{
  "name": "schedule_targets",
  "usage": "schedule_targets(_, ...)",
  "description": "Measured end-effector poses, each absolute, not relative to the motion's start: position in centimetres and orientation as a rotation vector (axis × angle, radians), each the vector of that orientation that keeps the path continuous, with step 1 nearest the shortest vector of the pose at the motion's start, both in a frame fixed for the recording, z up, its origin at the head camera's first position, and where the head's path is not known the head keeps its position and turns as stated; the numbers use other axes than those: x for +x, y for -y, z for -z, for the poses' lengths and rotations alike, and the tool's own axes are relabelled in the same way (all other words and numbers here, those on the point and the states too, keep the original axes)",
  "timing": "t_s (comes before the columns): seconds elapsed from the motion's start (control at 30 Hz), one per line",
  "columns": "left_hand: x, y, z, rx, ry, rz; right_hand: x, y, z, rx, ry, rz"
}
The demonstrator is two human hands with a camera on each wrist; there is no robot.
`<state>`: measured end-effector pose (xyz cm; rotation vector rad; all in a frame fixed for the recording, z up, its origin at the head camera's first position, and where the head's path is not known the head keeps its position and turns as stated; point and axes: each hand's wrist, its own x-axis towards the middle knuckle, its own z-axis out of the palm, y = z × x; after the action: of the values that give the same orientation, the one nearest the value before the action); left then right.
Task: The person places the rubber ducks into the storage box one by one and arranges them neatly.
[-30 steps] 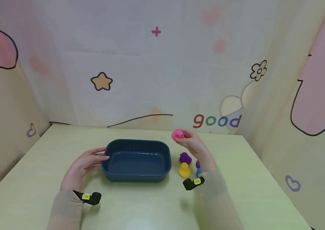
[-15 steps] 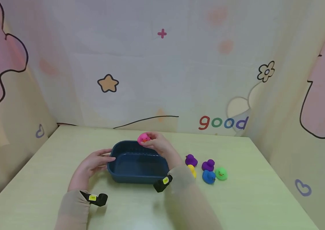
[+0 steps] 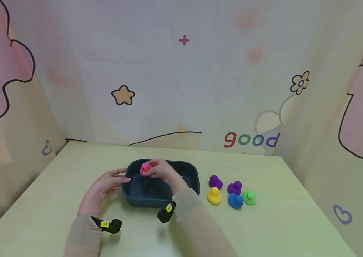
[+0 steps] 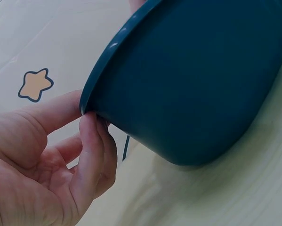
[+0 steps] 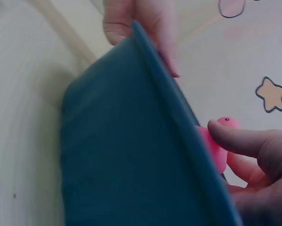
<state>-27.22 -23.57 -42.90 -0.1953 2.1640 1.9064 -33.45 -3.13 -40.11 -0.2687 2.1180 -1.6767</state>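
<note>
Evidently the work is partway through a single transfer: the right hand (image 3: 165, 173) pinches a pink duck (image 3: 145, 168) over the far left part of the blue basin (image 3: 146, 202), and the duck is not yet released. At the basin's left end, the left hand (image 3: 107, 182) grips the rim, apparently to steady it. Five other ducks lie on the table (image 3: 284, 221) to the right of the basin, untouched by either hand: a purple duck (image 3: 215, 182) and a yellow duck (image 3: 214, 196) nearer it, then a second purple duck (image 3: 234, 187), a blue duck (image 3: 235, 201) and a green duck (image 3: 249, 197) farther out. No duck shows on the basin's floor, though the right arm covers some of it, so little seems done and these five look left over. Only the head view shows those loose ducks and the basin's inside. The left wrist view adds the left fingers (image 4: 92, 153) tucked under the rim outside, with the thumb reaching over it. The right wrist view shows the right thumb (image 5: 242, 141) pressed against the pink duck, whose lower part the basin's near rim hides.
</note>
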Motion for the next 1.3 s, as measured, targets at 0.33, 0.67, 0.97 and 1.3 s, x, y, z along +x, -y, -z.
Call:
schedule_targets(0.33,-26.8,23.6,43.0,-0.191,-2.156,-1.904,-32.9,5.2,40.8,-0.23,-2.264,1.528)
schedule_targets(0.67,-26.8,23.5,43.2,-0.185,-2.12,-1.925,-32.6,6.5,41.5,-0.164,-2.464,1.405)
schedule_targets(0.97,-26.9,23.6,43.0,-0.172,-2.113,-1.94,-32.4,7.0,41.6,-0.147,-2.652,1.279)
schedule_targets(1.3,-27.2,23.5,43.0,-0.182,-2.123,-1.933,-32.4,7.1,42.3,-0.156,-2.684,1.242)
